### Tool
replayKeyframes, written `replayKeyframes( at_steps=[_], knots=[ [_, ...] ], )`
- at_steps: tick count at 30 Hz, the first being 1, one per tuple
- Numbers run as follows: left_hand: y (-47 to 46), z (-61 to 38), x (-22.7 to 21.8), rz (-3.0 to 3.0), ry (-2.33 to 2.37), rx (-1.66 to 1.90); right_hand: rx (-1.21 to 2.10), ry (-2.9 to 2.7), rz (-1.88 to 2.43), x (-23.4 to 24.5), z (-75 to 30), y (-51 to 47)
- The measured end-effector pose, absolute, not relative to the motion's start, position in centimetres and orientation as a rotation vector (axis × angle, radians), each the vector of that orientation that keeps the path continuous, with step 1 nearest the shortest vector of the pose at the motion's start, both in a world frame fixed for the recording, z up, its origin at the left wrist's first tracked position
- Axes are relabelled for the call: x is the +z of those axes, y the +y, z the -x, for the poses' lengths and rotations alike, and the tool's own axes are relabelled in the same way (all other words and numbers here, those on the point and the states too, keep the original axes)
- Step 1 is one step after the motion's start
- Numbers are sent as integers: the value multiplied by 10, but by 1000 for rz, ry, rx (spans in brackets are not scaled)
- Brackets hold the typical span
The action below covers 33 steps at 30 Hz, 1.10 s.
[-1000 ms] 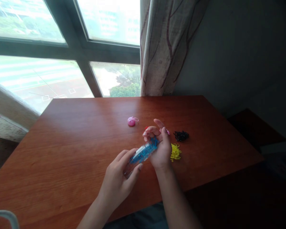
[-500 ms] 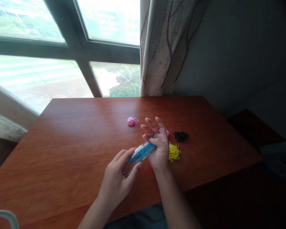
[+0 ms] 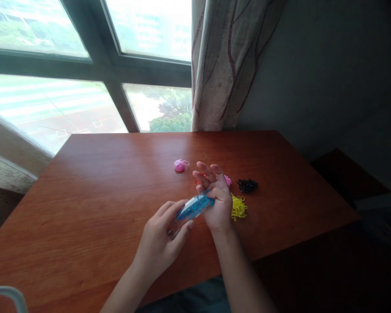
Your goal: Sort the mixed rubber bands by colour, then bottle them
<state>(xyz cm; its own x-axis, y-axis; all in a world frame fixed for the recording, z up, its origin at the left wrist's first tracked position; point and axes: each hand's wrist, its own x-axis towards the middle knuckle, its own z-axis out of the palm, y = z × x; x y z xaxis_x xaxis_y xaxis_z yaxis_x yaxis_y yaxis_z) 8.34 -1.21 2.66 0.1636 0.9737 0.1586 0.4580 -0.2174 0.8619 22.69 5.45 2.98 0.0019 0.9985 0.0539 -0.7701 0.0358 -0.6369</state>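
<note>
My left hand [image 3: 161, 237] is wrapped round a clear container [image 3: 179, 221], which tilts with its far end up to the right. Inside it are blue pieces [image 3: 197, 206] that look like small rubber bands, bunched toward that end. Palm up, my right hand [image 3: 217, 198] meets the far end, its thumb lying by the blue pieces and its fingers spread and slightly curled. Whether any pieces lie in the palm is hard to see. Behind this hand, small red pieces [image 3: 196, 182] and pink pieces [image 3: 227, 180] are partly hidden.
Beside my right wrist lies a pile of yellow bands [image 3: 239, 207], with a black pile [image 3: 247, 185] farther right. A pink round object with a loop [image 3: 180, 165] sits farther back on the wooden table [image 3: 84, 208]. A window and a curtain [image 3: 228, 65] stand behind the table.
My right hand has shifted very slightly down, its fingers curling a little more. The container's far end is slightly blurred; my left hand keeps its grip.
</note>
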Motion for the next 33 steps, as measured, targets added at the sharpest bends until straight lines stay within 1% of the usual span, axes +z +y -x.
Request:
replayKeyframes(
  at_steps=[5,14,21,26,29,33],
  knots=[
    [-10,-79,25,-1790,1360,945,1546,-719,482,33,-226,53],
    [-5,-60,34,-1839,1230,781,1713,-806,484,31,-229,58],
    [-8,-58,35,-1829,1162,726,1684,-665,475,27,-229,60],
    [-10,-60,34,-1820,1200,730,1603,-604,518,26,-227,62],
    [-11,-63,32,-1822,1233,775,1592,-661,536,28,-227,61],
    [-11,-67,31,-1806,1312,824,1656,-789,520,32,-227,56]
  ],
)
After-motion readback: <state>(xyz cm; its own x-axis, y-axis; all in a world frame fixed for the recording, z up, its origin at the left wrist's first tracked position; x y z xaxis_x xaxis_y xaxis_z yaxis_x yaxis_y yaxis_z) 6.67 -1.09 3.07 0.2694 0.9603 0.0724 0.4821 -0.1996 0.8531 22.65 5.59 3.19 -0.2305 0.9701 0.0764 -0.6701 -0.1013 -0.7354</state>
